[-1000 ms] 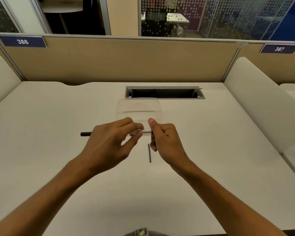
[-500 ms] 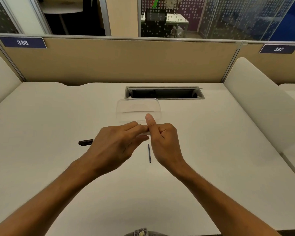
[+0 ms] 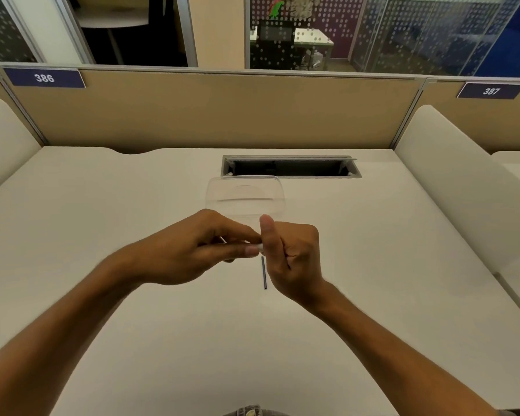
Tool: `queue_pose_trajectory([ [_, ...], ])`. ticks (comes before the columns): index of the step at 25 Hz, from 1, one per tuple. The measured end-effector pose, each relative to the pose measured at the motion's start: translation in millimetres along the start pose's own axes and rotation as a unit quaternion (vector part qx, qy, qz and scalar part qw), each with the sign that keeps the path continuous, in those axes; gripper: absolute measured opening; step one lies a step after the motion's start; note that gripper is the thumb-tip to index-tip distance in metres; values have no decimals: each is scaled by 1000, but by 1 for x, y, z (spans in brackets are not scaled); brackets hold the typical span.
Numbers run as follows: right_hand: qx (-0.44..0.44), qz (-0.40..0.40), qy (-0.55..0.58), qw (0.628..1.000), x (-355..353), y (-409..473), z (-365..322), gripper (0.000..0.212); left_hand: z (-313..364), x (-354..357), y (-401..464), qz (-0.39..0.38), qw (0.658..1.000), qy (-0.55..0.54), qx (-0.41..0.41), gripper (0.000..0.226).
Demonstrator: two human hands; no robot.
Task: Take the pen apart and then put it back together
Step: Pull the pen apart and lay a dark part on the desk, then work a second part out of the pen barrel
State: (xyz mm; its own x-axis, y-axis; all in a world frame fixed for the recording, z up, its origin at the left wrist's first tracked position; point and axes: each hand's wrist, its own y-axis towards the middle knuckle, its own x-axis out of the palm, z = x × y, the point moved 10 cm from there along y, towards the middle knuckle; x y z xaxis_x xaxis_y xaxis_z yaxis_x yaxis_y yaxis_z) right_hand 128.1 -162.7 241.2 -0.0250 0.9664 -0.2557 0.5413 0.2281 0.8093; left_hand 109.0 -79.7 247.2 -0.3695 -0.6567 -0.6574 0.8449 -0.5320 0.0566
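Both hands meet over the middle of the white desk. My left hand (image 3: 204,244) wraps the pale pen barrel (image 3: 254,245), and only a short stub of it shows between the hands. My right hand (image 3: 291,256) pinches that barrel's right end with thumb raised. A thin dark refill (image 3: 264,272) lies on the desk just below the hands, pointing away from me. The dark end of the pen is hidden behind my left hand.
A clear plastic container (image 3: 245,196) sits just beyond the hands. Behind it is a rectangular cable slot (image 3: 291,166) in the desk. Tan partition walls close off the far edge, and cream dividers stand at both sides.
My left hand slid right along the barrel until it met my right hand. The dark pen end that stuck out to the left is now out of sight. The refill has not moved.
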Motion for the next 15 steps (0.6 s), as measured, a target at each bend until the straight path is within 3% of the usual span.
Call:
queue_pose_trajectory([
  [5, -82, 0, -44, 996, 0, -4, -14, 62, -3, 7, -3, -51, 997, -59, -3, 24],
  [7, -68, -16, -44, 997, 4, -4, -10, 61, -6, 9, -5, -53, 997, -54, -5, 24],
  [12, 171, -87, 30, 981, 20, -13, 40, 45, -23, -16, -8, 85, 989, 112, -35, 36],
  [15, 254, -137, 69, 955, 28, -21, 56, 37, -31, -19, -9, 105, 965, 233, -64, 40],
])
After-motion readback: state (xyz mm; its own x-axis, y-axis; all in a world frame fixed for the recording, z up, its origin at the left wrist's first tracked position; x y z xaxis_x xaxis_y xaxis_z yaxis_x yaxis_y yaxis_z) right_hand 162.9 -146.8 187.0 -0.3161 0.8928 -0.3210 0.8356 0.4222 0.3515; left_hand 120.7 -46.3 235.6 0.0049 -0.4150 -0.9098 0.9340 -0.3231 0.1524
